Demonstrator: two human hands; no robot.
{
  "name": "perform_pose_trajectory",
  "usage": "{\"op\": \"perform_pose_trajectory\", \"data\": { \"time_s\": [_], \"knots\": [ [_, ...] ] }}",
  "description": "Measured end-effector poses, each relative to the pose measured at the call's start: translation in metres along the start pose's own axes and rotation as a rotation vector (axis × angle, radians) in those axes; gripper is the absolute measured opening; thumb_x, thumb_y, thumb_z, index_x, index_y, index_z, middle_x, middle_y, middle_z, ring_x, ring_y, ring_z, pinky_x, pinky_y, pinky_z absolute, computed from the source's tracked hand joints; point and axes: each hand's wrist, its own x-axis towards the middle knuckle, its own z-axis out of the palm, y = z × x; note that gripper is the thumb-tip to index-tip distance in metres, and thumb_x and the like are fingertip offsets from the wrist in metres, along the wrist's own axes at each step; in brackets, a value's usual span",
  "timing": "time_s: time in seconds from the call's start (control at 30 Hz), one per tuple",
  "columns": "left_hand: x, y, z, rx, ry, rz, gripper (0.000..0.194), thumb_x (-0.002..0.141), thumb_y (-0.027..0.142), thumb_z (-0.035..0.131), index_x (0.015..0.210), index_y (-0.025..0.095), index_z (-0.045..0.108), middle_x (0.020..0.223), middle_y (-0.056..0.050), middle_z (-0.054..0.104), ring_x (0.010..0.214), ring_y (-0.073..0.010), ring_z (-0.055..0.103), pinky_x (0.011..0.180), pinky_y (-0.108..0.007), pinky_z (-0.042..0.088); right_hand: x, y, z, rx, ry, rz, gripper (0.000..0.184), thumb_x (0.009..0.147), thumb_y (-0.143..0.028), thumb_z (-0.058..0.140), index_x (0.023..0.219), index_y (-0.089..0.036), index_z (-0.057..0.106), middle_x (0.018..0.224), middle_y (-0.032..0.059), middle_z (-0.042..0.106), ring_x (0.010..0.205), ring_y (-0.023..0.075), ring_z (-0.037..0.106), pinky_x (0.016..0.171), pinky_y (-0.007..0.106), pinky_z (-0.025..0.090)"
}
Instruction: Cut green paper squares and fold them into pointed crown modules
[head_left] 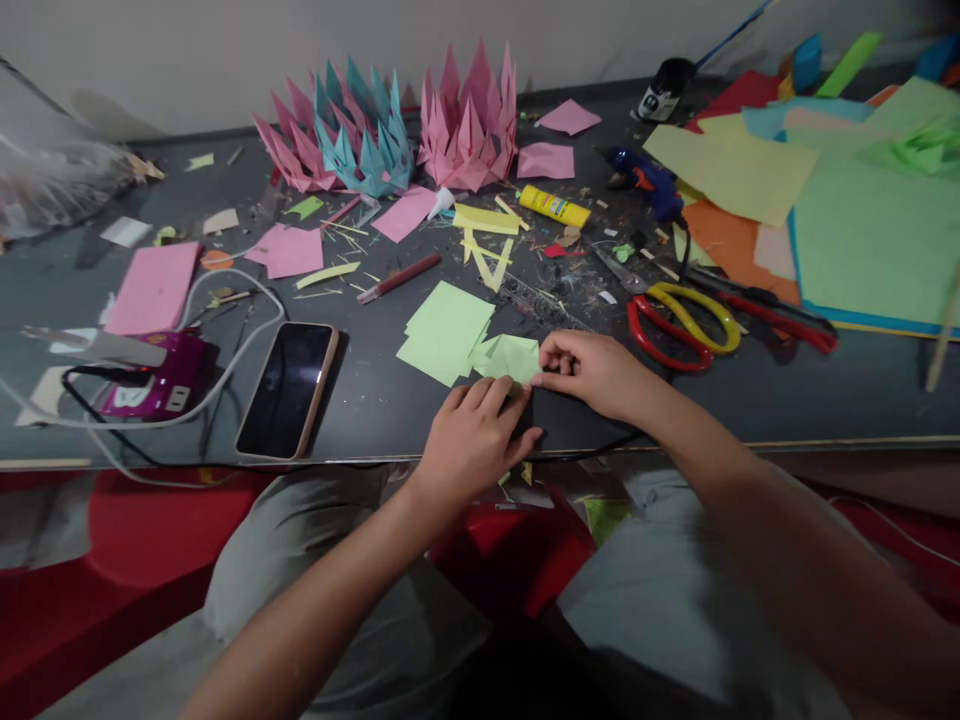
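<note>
A small piece of light green paper (508, 357) with creases lies near the table's front edge. My right hand (585, 368) has its thumb and forefinger closed on the paper's right edge, the other fingers curled in. Stretched across the lower edge of the same piece are the fingers of my left hand (476, 430), pressing it down, with the thumb held apart. The fingers hide part of that lower edge. Just behind and to the left rests a stack of light green paper squares (444, 328), touching or partly under the creased piece.
A phone (289, 390) and a purple power adapter (161, 375) with cables are at left. Scissors (671, 325), a glue gun (645, 180) and coloured sheets (877, 230) lie right. Behind are folded pink paper crowns (469, 135), a blue one (367, 150) and a glue stick (555, 206).
</note>
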Motion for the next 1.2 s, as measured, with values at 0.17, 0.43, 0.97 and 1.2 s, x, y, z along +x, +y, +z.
{"op": "perform_pose_trajectory", "data": {
  "time_s": [0.17, 0.43, 0.97, 1.2],
  "knots": [
    [-0.001, -0.008, -0.004, -0.031, 0.012, 0.068, 0.030, 0.088, 0.033, 0.048, 0.110, 0.015, 0.057, 0.106, -0.006, 0.062, 0.096, -0.0210, 0.057, 0.073, -0.033, 0.045, 0.000, 0.002, -0.004, 0.052, -0.038, 0.027, 0.012, 0.072, -0.023, 0.061, 0.071, -0.019, 0.050, 0.058, -0.0050, 0.047, 0.052, 0.0093, 0.042, 0.052, 0.022, 0.033],
    [-0.006, -0.013, -0.001, -0.079, 0.117, 0.090, 0.026, 0.089, 0.028, 0.044, 0.103, 0.015, 0.061, 0.107, -0.007, 0.065, 0.096, -0.0201, 0.060, 0.075, -0.032, 0.047, 0.000, -0.001, -0.007, 0.064, -0.072, 0.003, 0.005, 0.074, -0.021, 0.056, 0.071, -0.018, 0.054, 0.062, -0.0031, 0.051, 0.055, 0.0099, 0.044, 0.054, 0.023, 0.034],
    [0.005, -0.040, -0.001, -0.235, 0.174, -0.083, 0.026, 0.083, 0.022, 0.056, 0.109, 0.018, 0.058, 0.098, -0.005, 0.066, 0.094, -0.0190, 0.057, 0.083, -0.035, 0.045, -0.006, -0.003, 0.004, -0.003, -0.019, -0.082, 0.012, 0.076, -0.012, 0.050, 0.077, -0.018, 0.060, 0.076, 0.0017, 0.057, 0.062, 0.0112, 0.050, 0.058, 0.023, 0.038],
    [0.003, -0.030, -0.002, -0.032, 0.169, -0.047, 0.009, 0.082, 0.018, 0.056, 0.082, 0.021, 0.064, 0.078, -0.001, 0.066, 0.077, -0.0184, 0.056, 0.067, -0.032, 0.038, -0.015, -0.014, 0.017, -0.031, 0.191, -0.083, 0.015, 0.081, -0.020, 0.050, 0.088, -0.019, 0.063, 0.066, 0.0000, 0.054, 0.057, 0.0124, 0.049, 0.057, 0.024, 0.039]
  ]
}}
